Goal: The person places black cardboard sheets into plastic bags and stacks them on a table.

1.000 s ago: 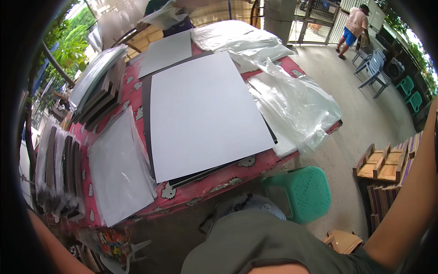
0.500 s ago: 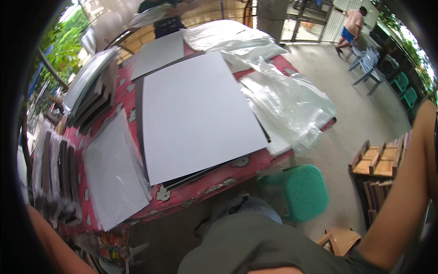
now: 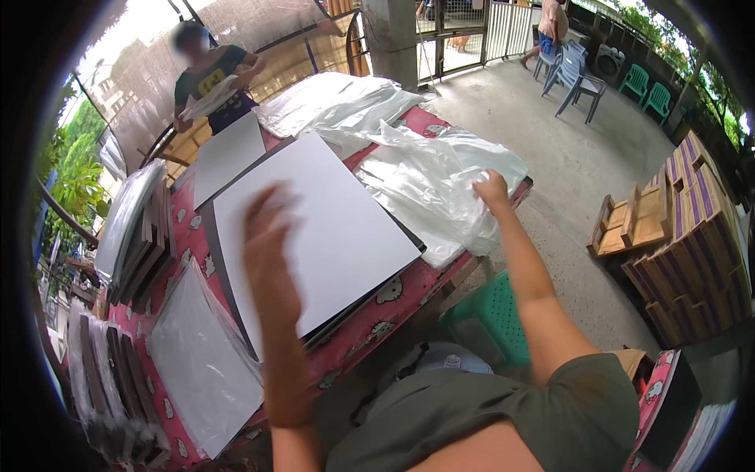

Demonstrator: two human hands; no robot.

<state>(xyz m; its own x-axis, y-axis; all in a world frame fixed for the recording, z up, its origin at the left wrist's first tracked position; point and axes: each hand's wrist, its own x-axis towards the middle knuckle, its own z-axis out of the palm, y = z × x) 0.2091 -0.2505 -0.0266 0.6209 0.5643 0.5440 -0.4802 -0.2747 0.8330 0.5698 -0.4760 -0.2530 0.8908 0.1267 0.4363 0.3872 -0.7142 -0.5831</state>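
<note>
1. White sheet (image 3: 338,216), large, rectangular: flat on the desk (image 3: 346,359), over a dark board that shows along its left edge. Landmark for all entries below.
2. Left hand (image 3: 269,224): raised in front of the white sheet's left part. Motion-blurred; fingers appear loosely parted with nothing in their grasp, though whether they touch the sheet cannot be told.
3. Right hand (image 3: 491,190): beyond the white sheet's right edge, fingers closed on a gathered edge of plastic.
4. Clear plastic sheeting (image 3: 429,173), crumpled: right of the white sheet, its outer edge in the right hand.
5. Second plastic pile (image 3: 338,102): past the white sheet's far edge.
6. Grey board (image 3: 230,160): beyond the white sheet's far left corner, near a co-worker (image 3: 212,75) holding plastic.
7. Plastic-covered sheet (image 3: 203,358): just left of the white sheet's near end.
8. Stacked panels (image 3: 130,228): well left of the white sheet.
9. Green stool (image 3: 494,315): below and right of the white sheet.
</note>
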